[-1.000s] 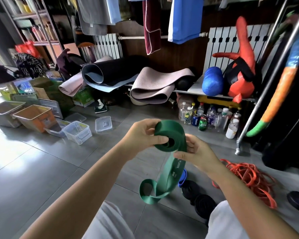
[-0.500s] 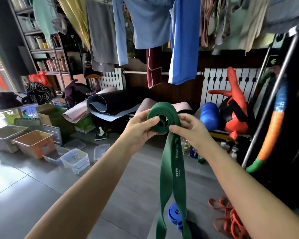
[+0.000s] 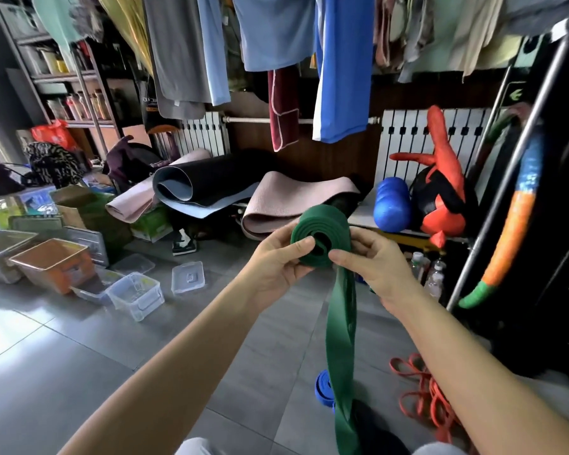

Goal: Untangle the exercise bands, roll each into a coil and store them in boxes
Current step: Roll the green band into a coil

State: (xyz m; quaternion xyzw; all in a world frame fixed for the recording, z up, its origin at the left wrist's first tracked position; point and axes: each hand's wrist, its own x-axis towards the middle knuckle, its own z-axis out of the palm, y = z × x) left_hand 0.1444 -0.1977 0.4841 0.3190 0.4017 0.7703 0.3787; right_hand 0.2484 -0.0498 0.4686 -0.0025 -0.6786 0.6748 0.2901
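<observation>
Both hands pinch the half-rolled green band (image 3: 322, 228) in mid-air above the floor (image 3: 79, 356), left hand (image 3: 276, 262) and right hand (image 3: 376, 269) on opposite sides of its coil, which looks soft, light and springy (apt to unwind), best squeezed across its flat faces.

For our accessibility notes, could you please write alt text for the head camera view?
The left hand and right hand grip a partly coiled green band, its tail hanging down. Orange bands and a blue band lie on the floor; clear boxes stand at left.
</observation>
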